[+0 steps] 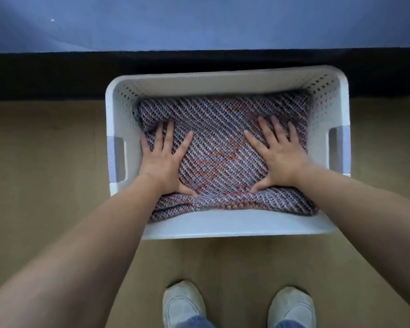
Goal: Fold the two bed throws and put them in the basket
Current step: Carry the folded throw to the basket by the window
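The step in hand looks like stowing: a folded throw [223, 129] lies inside the white basket [223, 82], which stands on the floor [45, 150] against the bed's [199, 24] near edge. The left hand [162, 159] and right hand [278, 155] press flat on it, fingers straight and spread, gripping nothing. The throw is a diagonal knit of grey-blue, white and orange, filling the basket wall to wall. Whether a second throw lies beneath cannot be told; if none does, the hands must lift out and fetch it.
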Tool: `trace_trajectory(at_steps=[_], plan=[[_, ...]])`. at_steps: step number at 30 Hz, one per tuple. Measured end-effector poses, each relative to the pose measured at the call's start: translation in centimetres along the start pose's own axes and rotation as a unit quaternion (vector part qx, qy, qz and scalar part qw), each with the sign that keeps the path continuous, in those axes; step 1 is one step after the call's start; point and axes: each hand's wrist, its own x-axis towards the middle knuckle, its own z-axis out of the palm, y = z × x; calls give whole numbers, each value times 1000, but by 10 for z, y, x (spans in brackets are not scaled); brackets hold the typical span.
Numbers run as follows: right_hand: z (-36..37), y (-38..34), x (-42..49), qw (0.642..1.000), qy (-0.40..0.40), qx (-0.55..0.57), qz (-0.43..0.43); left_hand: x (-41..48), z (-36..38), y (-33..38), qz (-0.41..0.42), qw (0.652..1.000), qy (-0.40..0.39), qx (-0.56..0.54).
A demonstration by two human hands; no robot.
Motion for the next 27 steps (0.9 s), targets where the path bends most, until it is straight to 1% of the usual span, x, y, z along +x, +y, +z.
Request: trace_trajectory(at_steps=[4,8,10,12,14,18,22,24,27], plan=[[7,2,14,1000,5,24,2,13,4,0,0,1000,-9,10],[3,-3,14,999,-25,-19,24,11,-7,8,-24,997,-42,52],[-11,-11,10,996,-50,-54,48,2,-24,19,-49,993,-64,81],[-31,-25,-4,994,-68,-63,63,-16,-45,33,-62,992,-85,74],[-52,-34,-26,996,-48,-41,67,-39,-67,44,-43,995,-83,46],[-110,-53,-105,994,6,59,88,-101,-135,57,1,998,-61,-24],[-178,-71,-208,981,50,137,125,-173,-231,79,32,998,-47,-30],[-212,-74,-262,971,68,174,149,-211,-278,91,57,997,-49,-35],[-260,-65,-348,945,93,228,215,-265,-346,115,94,992,-39,-68]])
